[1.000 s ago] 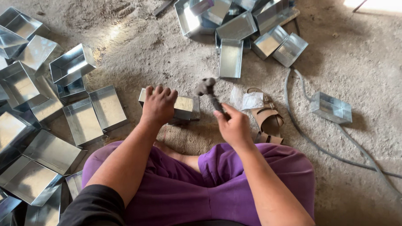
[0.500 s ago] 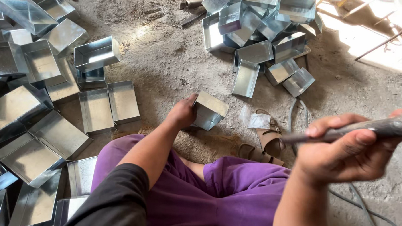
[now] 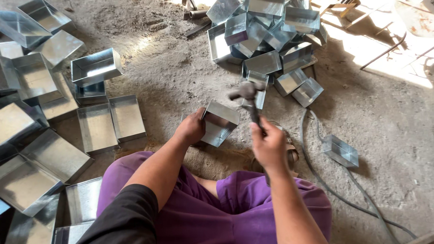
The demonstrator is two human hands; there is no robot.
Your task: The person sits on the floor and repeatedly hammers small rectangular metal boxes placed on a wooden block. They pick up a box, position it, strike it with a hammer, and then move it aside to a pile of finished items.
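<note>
We're sitting on the dirt floor [image 3: 180, 77]. Our left hand [image 3: 192, 128] grips a tilted metal box [image 3: 220, 123]; right hand [image 3: 269, 145] holds a hammer [image 3: 249, 96] just above it. Open trays [image 3: 112, 118] lie at left, box pile [image 3: 263, 37] up top.

Shiny sheet-metal box [image 3: 220, 123], dark metal hammer [image 3: 249, 96], rough dusty floor [image 3: 180, 72].

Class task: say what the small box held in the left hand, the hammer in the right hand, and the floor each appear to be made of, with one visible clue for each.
Small box: thin sheet metal, probably galvanised steel; bright grey sheen, sharp folded edges.
Hammer: dark metal head and handle, dull finish; blurred, so uncertain.
Floor: rough concrete or packed earth; matt, gritty, dusty.
</note>
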